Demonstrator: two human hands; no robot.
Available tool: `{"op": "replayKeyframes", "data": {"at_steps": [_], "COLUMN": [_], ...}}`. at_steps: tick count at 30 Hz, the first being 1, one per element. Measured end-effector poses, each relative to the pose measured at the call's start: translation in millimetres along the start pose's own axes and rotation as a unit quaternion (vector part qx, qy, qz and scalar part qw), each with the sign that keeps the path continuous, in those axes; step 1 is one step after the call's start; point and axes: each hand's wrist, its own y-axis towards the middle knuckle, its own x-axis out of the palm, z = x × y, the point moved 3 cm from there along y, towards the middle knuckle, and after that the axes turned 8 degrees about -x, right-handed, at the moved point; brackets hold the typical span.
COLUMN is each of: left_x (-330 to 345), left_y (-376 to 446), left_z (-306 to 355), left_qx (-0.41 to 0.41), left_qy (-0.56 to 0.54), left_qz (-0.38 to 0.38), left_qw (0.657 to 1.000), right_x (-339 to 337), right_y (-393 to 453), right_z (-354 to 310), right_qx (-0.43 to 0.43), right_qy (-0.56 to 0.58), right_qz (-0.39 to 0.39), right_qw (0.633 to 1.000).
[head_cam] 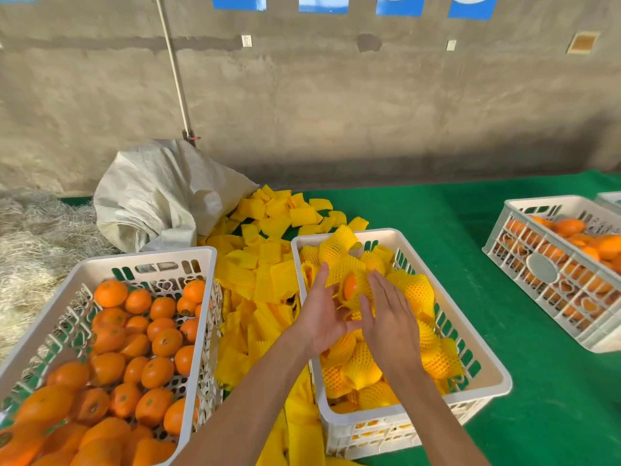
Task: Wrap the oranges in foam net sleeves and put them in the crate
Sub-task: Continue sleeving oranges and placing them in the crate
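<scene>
A half-wrapped orange (351,285) in a yellow foam net sleeve sits between my two hands above the middle white crate (484,361), its bare end facing me. My left hand (322,314) is spread under and left of it, thumb up, fingers loose. To the right of the orange, my right hand (389,317) is flat with straight fingers touching the sleeve. The crate below holds several wrapped oranges (363,364). A white crate of bare oranges (141,334) stands at the left. Loose yellow sleeves (262,260) lie piled between the two crates.
A crumpled white woven sack (158,196) lies behind the sleeve pile. Another white crate of oranges (564,264) stands at the right on the green table cover (504,314). Straw-like packing (30,237) fills the far left. A concrete wall runs behind the table.
</scene>
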Motion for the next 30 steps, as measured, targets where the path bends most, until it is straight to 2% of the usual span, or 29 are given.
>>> {"op": "replayKeyframes", "data": {"at_steps": [3,5,10,12,14,16,19,21,24,26,30], "left_x": [16.5,21.0,-19.8,-52.0,-87.8,-121.2,-168.0,-195.0,-235.1,-258.2,-288.6], "left_y": [-2.7,-6.5,-30.1,-47.9,-68.8,-91.2,-125.4,-147.1,-177.4,-191.1,-203.6], "left_z": [6.1,15.0,38.4,49.1,58.8,65.1,69.3,68.8,75.0,73.4,43.7], "left_qx": [0.011,0.043,0.135,0.207,0.267,0.278,0.274,0.276,0.225,0.113,-0.114], "left_qy": [-0.019,0.008,0.146,0.248,0.379,0.487,0.540,0.553,0.598,0.638,0.675], "left_qz": [-0.010,0.005,0.089,0.144,0.198,0.239,0.277,0.312,0.368,0.370,0.294], "left_qw": [1.000,0.999,0.976,0.935,0.864,0.793,0.746,0.722,0.676,0.665,0.667], "right_x": [-4.3,-5.6,17.1,31.0,46.3,61.0,92.0,116.1,149.9,169.7,201.2], "right_y": [4.5,10.0,17.0,16.8,15.8,14.2,5.6,-5.0,-17.4,-23.9,-40.1], "right_z": [4.0,-1.2,-44.9,-67.0,-88.6,-108.3,-129.6,-136.5,-144.3,-145.8,-151.4], "right_qx": [-0.002,-0.006,-0.073,-0.106,-0.125,-0.125,-0.119,-0.104,-0.091,-0.080,-0.068], "right_qy": [0.009,0.038,0.084,0.067,0.051,0.048,0.028,-0.010,-0.050,-0.049,-0.036], "right_qz": [0.043,0.066,0.003,-0.034,-0.083,-0.147,-0.275,-0.382,-0.521,-0.572,-0.576], "right_qw": [0.999,0.997,0.994,0.992,0.987,0.980,0.954,0.918,0.847,0.815,0.814]}}
